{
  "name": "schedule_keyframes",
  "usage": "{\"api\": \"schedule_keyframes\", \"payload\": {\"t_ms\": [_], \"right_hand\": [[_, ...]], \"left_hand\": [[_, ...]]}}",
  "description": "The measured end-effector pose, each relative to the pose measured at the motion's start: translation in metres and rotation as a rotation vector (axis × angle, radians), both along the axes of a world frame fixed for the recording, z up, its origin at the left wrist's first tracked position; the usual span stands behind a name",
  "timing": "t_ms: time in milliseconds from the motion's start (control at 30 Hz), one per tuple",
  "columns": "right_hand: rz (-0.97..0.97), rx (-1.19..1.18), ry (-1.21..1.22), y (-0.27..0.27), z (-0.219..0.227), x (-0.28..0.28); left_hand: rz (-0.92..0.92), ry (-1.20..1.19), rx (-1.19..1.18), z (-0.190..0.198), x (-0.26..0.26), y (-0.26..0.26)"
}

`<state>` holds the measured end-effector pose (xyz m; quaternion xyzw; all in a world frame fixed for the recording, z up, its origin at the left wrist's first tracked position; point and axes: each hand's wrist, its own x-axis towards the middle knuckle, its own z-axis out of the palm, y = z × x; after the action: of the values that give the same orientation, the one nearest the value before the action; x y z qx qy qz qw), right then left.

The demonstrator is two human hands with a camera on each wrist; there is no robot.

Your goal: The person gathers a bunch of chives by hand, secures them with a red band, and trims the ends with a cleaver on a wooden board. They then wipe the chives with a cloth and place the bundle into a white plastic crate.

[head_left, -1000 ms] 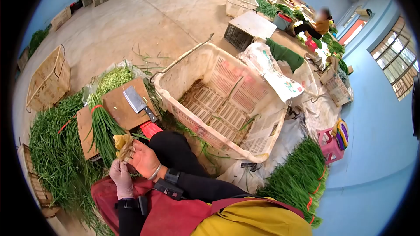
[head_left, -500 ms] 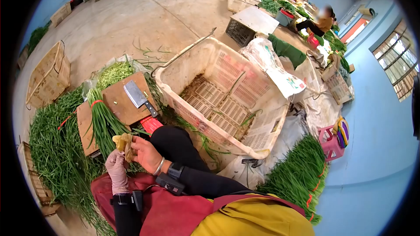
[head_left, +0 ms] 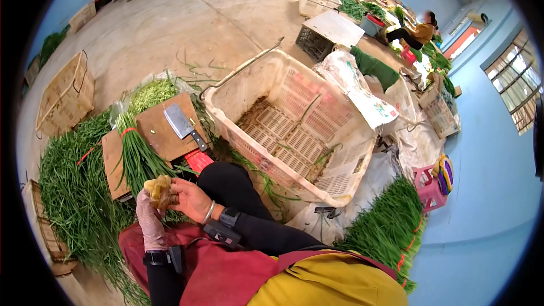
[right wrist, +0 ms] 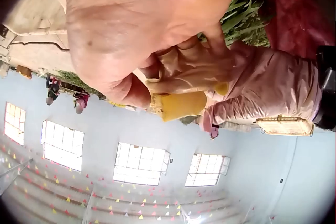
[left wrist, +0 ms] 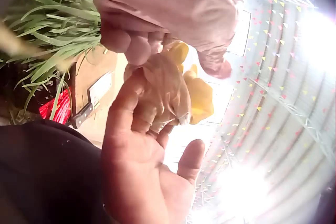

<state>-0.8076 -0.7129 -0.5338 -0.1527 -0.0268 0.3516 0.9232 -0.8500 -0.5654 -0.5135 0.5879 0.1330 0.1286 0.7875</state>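
A thin pinkish glove covers my left hand (head_left: pixel 150 224); my right hand (head_left: pixel 194 199) is bare, with a bangle at the wrist. Between them is a crumpled tan glove (head_left: pixel 160 190) with yellow pieces (left wrist: pixel 199 100) on it. In the left wrist view, the left fingertips are curled against its upper edge. The right fingers bend round the crumpled glove, while the right thumb (left wrist: pixel 191 158) stands apart from it. Yellow also shows below the bunched material in the right wrist view. Just beyond the hands, a banded bunch of green stalks (head_left: pixel 140 158) lies on a brown board (head_left: pixel 170 133).
A cleaver (head_left: pixel 180 122) lies on the board, handle towards my knee. A big white plastic crate (head_left: pixel 283 164) stands ahead on the right. Heaped greens (head_left: pixel 73 187) lie to the left, and bundled greens (head_left: pixel 379 232) to the right. Farther off, a person (head_left: pixel 416 34) sits by the wall.
The tan glove has been turned and bunched up between the hands. My left hand has risen and its fingers have shifted onto the glove; the right stays close beside it.
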Motion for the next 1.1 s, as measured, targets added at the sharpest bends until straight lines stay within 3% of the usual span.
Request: {"api": "schedule_keyframes", "payload": {"t_ms": [67,100,133,233,333,367,433,500,533,567,600,633,700,933,1033,1100], "right_hand": [[0.023,-0.051,0.002,-0.001,-0.001,-0.002],[0.056,-0.08,-0.045,0.001,-0.002,-0.002],[0.089,-0.108,-0.094,0.003,-0.004,-0.002],[0.098,-0.098,-0.071,0.003,-0.007,-0.002],[0.146,0.051,-0.035,-0.002,-0.003,-0.001],[0.13,0.092,-0.093,-0.005,0.005,0.001],[0.154,-0.008,0.048,-0.009,0.008,0.003],[0.197,0.115,0.04,-0.014,0.006,0.006],[0.196,-0.005,0.045,-0.015,0.012,0.005],[0.162,-0.027,0.013,-0.015,0.022,0.002],[0.149,-0.011,0.001,-0.015,0.015,0.001],[0.149,-0.02,-0.033,-0.013,0.017,0.001],[0.163,-0.047,-0.048,-0.013,0.022,-0.001],[0.137,-0.11,-0.002,-0.011,0.023,0.0],[0.12,-0.164,-0.038,-0.013,0.025,-0.001],[0.103,-0.157,-0.036,-0.012,0.012,-0.002]], "left_hand": [[-0.154,0.002,0.029,0.016,-0.002,-0.006],[-0.219,0.02,0.039,-0.02,0.0,0.02],[-0.218,0.02,0.039,-0.019,-0.001,0.017],[-0.072,-0.056,0.179,-0.016,-0.001,0.003],[-0.06,-0.098,0.102,-0.015,-0.003,0.006],[-0.07,-0.003,0.079,0.002,-0.004,0.002],[-0.025,0.063,-0.018,0.025,-0.003,-0.015],[0.032,0.085,-0.004,0.023,-0.003,-0.015],[0.048,0.05,0.006,0.016,-0.003,-0.013],[0.067,-0.022,0.39,-0.01,-0.004,0.003],[0.092,-0.049,0.054,0.003,-0.005,-0.009],[0.076,-0.082,-0.074,0.005,-0.007,-0.011],[0.092,-0.112,-0.025,-0.009,-0.009,-0.004],[0.13,-0.079,0.039,-0.003,-0.006,-0.005],[0.098,-0.092,-0.037,-0.001,-0.007,-0.006],[0.082,-0.039,-0.114,0.022,-0.009,-0.012]]}}
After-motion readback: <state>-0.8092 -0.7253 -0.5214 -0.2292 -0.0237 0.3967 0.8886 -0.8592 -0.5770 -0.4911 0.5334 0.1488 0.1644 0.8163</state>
